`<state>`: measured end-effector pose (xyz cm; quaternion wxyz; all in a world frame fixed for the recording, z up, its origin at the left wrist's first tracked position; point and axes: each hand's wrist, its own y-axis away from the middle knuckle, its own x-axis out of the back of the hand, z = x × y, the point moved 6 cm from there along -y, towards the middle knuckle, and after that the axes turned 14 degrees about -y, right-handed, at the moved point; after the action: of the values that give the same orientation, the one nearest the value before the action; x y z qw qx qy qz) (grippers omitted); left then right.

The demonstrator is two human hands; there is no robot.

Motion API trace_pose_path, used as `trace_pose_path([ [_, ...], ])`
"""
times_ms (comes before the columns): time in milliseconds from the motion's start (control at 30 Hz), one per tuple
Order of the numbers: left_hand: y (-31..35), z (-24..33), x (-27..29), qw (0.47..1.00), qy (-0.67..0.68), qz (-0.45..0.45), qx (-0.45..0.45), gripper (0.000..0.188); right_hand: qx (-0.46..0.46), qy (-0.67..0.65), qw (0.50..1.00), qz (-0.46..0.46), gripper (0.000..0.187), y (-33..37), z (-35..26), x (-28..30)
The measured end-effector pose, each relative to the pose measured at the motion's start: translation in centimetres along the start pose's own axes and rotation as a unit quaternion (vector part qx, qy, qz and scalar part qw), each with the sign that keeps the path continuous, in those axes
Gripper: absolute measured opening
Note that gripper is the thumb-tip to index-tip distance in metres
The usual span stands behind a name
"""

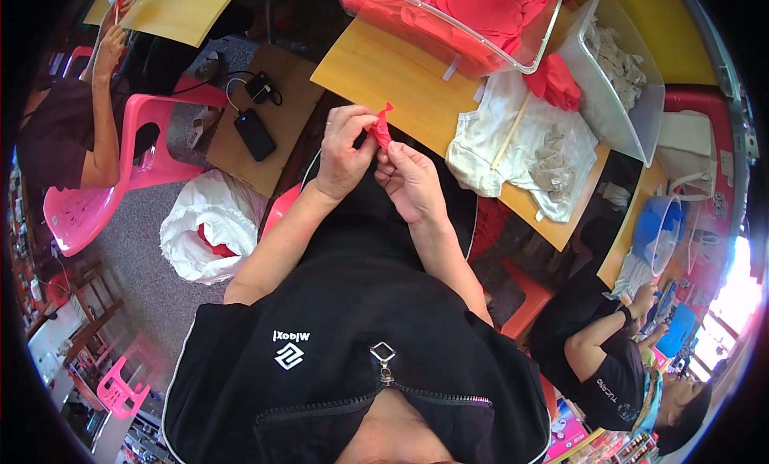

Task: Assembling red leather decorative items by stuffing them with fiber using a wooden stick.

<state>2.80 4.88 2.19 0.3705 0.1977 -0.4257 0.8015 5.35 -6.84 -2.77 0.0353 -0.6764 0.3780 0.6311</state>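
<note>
Step in hand, as judged: pinch and shape the small red cloth piece (384, 133). It is raised in front of the body, near the table (392, 67). The left hand (346, 149) and right hand (410, 179) each have the grip clamped on it. The next move likely calls for light, steady fingertip pressure.

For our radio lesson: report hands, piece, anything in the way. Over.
Left hand, right hand: both pinching red piece. Piece bunched, narrow tip poking out. Nothing visibly blocking; yellow table just beyond.
</note>
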Motion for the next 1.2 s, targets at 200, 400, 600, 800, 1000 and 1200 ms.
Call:
trace_pose_path([
  [200,2.2,-2.3,-2.8,0.864,0.413,-0.116,0.263,0.013,0.112,0.143,0.983,0.015,0.014,0.2,-0.8,-0.5],
  [400,1.9,-2.0,-3.0,0.845,0.442,-0.106,0.281,0.016,0.262,0.461,0.848,0.005,0.013,1.5,-2.1,-3.4],
  [600,2.6,-1.2,-3.2,0.738,0.578,-0.133,0.321,0.018,0.432,0.547,0.717,0.026,0.015,3.2,-4.4,-5.3],
  [800,2.9,-0.9,-3.1,0.72,0.585,-0.13,0.35,0.008,0.477,0.585,0.656,-0.006,0.021,3.5,-4.2,-5.4],
  [1000,3.1,0.0,-3.5,0.759,0.557,-0.088,0.326,0.01,0.519,0.596,0.612,-0.018,0.017,3.7,-4.0,-5.5],
  [1200,3.9,0.4,-4.0,0.689,0.612,-0.054,0.385,0.014,0.541,0.617,0.568,-0.058,0.017,3.9,-3.4,-5.7],
])
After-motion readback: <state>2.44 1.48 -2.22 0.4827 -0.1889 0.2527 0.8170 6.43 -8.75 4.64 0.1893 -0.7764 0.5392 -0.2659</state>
